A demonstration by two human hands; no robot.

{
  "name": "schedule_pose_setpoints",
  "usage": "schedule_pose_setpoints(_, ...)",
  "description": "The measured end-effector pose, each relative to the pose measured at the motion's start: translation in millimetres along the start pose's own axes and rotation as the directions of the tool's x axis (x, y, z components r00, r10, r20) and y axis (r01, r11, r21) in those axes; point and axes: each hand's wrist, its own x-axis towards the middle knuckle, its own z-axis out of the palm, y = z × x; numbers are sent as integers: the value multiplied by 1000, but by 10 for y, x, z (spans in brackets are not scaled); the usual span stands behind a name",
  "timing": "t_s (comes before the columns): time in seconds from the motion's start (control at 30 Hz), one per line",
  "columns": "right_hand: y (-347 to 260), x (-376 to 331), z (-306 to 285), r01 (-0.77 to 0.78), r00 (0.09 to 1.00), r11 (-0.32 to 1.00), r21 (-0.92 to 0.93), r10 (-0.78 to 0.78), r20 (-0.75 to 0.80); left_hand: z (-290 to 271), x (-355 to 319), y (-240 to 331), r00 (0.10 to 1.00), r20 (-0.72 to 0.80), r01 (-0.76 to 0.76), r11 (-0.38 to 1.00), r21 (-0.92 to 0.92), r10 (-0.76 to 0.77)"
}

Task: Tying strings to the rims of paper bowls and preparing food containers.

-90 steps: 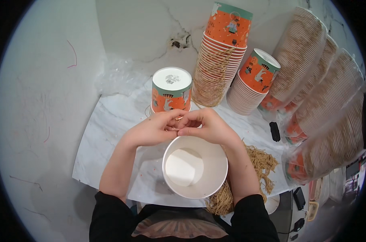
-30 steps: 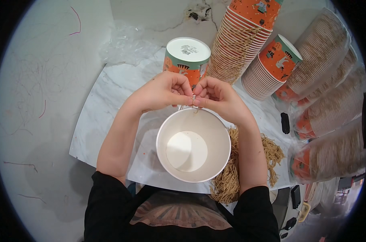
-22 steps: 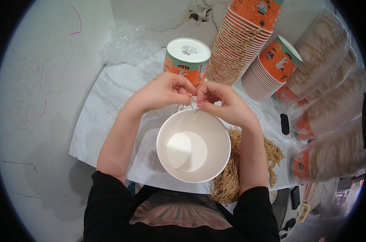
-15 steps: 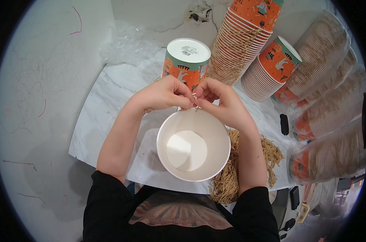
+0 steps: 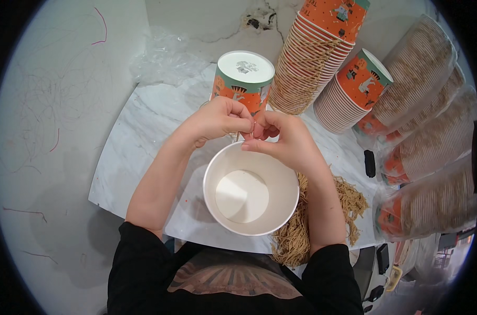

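At the twelve o'clock rim of the white paper cup point(image 5: 251, 196), the left hand point(image 5: 217, 119) and the right hand point(image 5: 281, 140) were held fingertips together, pinched on something too thin to be made out, perhaps a strand from the tan string bundle point(image 5: 301, 231) lying at the cup's four o'clock; the step was judged best done with the pinch kept close to the rim and the cup kept steady. The cup was seen open side up, plain white inside, empty, near the front edge of the marble board point(image 5: 138, 136), with an upturned orange cup point(image 5: 242, 79) at its twelve o'clock and stacked orange cups point(image 5: 317, 58) at one o'clock
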Motion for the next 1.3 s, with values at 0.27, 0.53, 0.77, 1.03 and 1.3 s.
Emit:
schedule_pose_setpoints(0.27, 73, 20, 91, -45, 994, 999, 16, 46, -98, -36, 54, -88, 1000, -16, -10, 1000, 6, 11)
schedule_pose_setpoints(0.53, 87, 33, 74, -62, 992, 998, 12, 62, -110, -8, 128, -192, 995, 0, -102, 995, 7, 102)
schedule_pose_setpoints(0.77, 80, 30, 58, -77, 989, 995, -64, 68, -134, 57, 120, -160, 997, -58, -59, 998, -19, 58)
schedule_pose_setpoints(1.03, 52, 22, 29, -18, 991, 999, -32, 14, -133, -6, 109, -108, 998, -7, 68, 996, -50, -68)
schedule_pose_setpoints(1.3, 14, 24, -15, -121, 990, 988, 93, 127, -59, -52, 78, -60, 997, -12, 77, 996, -34, -78)
